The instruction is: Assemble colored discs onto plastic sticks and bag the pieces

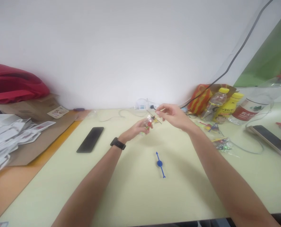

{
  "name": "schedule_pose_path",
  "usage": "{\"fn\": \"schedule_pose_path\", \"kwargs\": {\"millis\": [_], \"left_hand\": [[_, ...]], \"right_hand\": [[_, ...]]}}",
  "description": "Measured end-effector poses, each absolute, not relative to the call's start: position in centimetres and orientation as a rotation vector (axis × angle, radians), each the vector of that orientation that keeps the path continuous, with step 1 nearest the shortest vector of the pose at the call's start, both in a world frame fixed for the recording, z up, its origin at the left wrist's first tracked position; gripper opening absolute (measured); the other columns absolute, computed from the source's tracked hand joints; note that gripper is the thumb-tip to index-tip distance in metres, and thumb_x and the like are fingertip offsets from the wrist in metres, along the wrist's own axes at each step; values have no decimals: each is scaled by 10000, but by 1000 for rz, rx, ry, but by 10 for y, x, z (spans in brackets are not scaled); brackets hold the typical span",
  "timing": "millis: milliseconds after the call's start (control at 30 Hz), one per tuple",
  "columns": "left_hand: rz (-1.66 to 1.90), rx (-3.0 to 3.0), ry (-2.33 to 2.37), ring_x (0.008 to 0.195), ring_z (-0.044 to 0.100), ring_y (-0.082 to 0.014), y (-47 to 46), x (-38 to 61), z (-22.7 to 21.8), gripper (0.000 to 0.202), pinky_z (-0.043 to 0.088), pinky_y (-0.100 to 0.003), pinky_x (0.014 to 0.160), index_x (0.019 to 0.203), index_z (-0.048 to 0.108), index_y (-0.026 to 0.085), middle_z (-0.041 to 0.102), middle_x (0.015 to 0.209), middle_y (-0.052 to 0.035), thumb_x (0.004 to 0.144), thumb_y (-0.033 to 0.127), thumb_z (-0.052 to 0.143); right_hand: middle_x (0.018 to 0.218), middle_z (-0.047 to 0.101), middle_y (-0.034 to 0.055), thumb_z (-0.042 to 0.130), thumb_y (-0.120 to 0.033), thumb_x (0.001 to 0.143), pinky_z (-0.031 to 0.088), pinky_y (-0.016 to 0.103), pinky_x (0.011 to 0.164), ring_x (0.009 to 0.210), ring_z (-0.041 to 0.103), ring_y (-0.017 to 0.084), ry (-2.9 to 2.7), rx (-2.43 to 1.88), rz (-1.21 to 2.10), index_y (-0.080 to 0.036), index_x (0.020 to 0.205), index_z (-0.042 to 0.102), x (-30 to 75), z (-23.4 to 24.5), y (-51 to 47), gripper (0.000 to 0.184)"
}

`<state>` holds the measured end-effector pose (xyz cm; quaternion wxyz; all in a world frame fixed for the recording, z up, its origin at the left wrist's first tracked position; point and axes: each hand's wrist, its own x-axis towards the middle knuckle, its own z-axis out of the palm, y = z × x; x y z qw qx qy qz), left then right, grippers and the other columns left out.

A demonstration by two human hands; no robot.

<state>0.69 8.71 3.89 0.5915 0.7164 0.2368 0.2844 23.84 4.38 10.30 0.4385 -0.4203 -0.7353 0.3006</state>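
Observation:
In the middle of the view my left hand, with a black watch on its wrist, is closed on a small clear plastic packet with red and green pieces in it. Close beside its top, my right hand has its fingertips pinched together. A thin dark stick crosses between the packet and those fingertips; whether they grip it is too small to tell. On the table nearer to me lies a blue arrow-shaped spinner, apart from both hands.
A black phone lies left of my hands. Further left are a cardboard box and stacked white cards. Rightward are small colourful packets, yellow-capped bottles, a large bottle, another phone and cables.

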Motion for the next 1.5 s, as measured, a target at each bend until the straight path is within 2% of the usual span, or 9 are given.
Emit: {"fn": "schedule_pose_path", "kwargs": {"millis": [100, 233, 467, 700, 933, 1067, 1200, 1333, 1500], "left_hand": [[609, 1670, 591, 783, 551, -167, 87, 6, 36, 497, 394, -237, 569, 1256, 627, 204, 621, 991, -60, 760, 199, 651], [623, 1692, 605, 774, 538, -159, 85, 6, 38, 553, 389, -223, 542, 1320, 602, 205, 604, 976, -53, 768, 190, 631], [416, 1876, 569, 863, 571, -191, 73, 18, 53, 572, 457, -250, 592, 1334, 612, 221, 625, 1098, -76, 768, 206, 690], [424, 1839, 525, 743, 518, -147, 69, 20, 53, 471, 450, -239, 568, 1238, 631, 198, 571, 963, -39, 769, 197, 670], [764, 1534, 493, 877, 567, -194, 80, 23, 36, 535, 450, -253, 637, 1229, 660, 190, 627, 1019, -75, 695, 180, 627], [802, 1432, 562, 797, 571, -176, 79, 28, 34, 610, 430, -258, 602, 1296, 640, 199, 641, 948, -52, 686, 193, 650], [1108, 1256, 678, 736, 582, -147, 84, 31, 28, 582, 418, -243, 566, 1258, 615, 212, 631, 950, -28, 679, 239, 675], [1181, 1073, 861, 592, 549, -121, 94, 31, 10, 391, 399, -237, 518, 1028, 575, 203, 556, 774, 18, 802, 512, 658], [1202, 1129, 903, 689, 595, -125, 100, 29, 3, 411, 458, -233, 607, 984, 559, 191, 593, 820, 15, 708, 355, 816]], "right_hand": [[949, 718, 52, 661, -447, 900, 506, 302, 698, 789, 626, 175, -1863, -1075, 690, -188, 925, 709, 240, 104, 43, 265], [927, 720, 55, 633, -435, 914, 499, 302, 703, 842, 633, 198, -1909, -1069, 650, -189, 919, 713, 241, 106, 41, 259], [1093, 745, 76, 621, -380, 920, 532, 337, 777, 922, 669, 219, -1959, -1096, 642, -234, 1247, 693, 244, 99, 45, 365], [857, 753, 59, 738, -408, 826, 546, 335, 735, 780, 680, 200, -1894, -1026, 863, -185, 929, 762, 249, 101, 45, 247], [943, 770, 72, 673, -473, 899, 547, 365, 845, 914, 694, 237, -1959, -974, 847, -191, 958, 761, 246, 119, 30, 301], [1098, 748, 76, 612, -477, 941, 518, 349, 870, 1022, 655, 243, -1900, -1008, 483, -219, 979, 742, 242, 123, 27, 291], [902, 718, 52, 616, -429, 928, 469, 302, 693, 792, 614, 191, -1879, -1163, 319, -207, 868, 690, 253, 118, 34, 242], [816, 703, 34, 657, -358, 873, 440, 269, 600, 669, 624, 168, -2315, -1338, 735, -199, 827, 694, 258, 102, 37, 169], [860, 733, 29, 696, -314, 823, 478, 251, 599, 618, 700, 158, -2639, -1389, 1365, -189, 953, 690, 222, 75, 33, 180]]}}
